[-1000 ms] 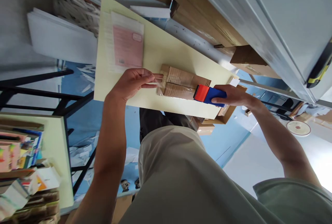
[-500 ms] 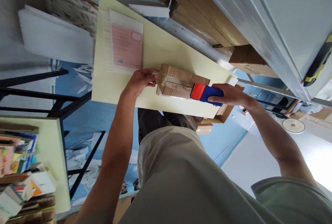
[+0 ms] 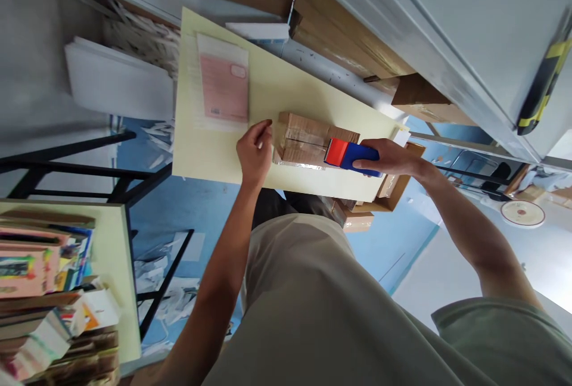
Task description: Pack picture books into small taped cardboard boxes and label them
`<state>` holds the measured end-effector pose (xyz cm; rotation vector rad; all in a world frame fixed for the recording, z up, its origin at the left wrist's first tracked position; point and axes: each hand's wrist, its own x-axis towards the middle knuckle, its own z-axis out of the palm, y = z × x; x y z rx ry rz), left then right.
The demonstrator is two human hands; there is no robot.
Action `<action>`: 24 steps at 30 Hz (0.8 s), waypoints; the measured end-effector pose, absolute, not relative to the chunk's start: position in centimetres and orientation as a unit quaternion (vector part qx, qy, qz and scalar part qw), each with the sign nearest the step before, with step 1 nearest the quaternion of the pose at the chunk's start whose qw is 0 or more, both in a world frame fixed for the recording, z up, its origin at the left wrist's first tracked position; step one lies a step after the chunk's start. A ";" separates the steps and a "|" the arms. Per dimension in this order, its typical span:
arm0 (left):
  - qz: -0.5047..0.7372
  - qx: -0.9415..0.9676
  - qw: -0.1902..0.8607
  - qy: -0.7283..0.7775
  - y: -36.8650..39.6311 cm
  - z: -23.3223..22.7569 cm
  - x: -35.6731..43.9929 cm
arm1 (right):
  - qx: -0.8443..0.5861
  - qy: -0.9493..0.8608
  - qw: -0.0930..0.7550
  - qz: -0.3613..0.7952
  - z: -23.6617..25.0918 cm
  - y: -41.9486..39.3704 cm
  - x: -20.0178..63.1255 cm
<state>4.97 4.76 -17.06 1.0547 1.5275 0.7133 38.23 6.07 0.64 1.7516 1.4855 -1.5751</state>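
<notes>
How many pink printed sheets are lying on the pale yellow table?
1. The pink printed sheet lies on the pale yellow table at its far left part, inside a clear sleeve, left of the taped brown cardboard parcel. Others may be hidden beneath.

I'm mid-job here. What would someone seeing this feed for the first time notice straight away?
The red and blue tape dispenser stands out, gripped in the right hand and pressed on the right end of a taped cardboard parcel near the middle of the pale yellow table. The left hand sits at the parcel's left end. A pink form lies further back on the table, and stacked books fill the lower left.
</notes>
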 end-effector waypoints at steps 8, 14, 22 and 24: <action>0.207 0.537 0.484 0.660 3.9 -13.9 7.7 | 0.609 0.528 0.171 -0.566 1.0 6.3 37.5; 0.166 0.528 0.476 0.684 4.1 -12.8 8.2 | 0.579 0.535 0.145 -0.598 1.2 6.5 37.2; 0.144 0.564 0.413 0.700 2.9 -12.1 10.8 | 0.538 0.511 0.148 -0.653 1.4 5.9 39.9; 0.144 0.566 0.397 0.708 2.7 -12.4 11.2 | 0.548 0.494 0.158 -0.657 1.7 4.8 42.0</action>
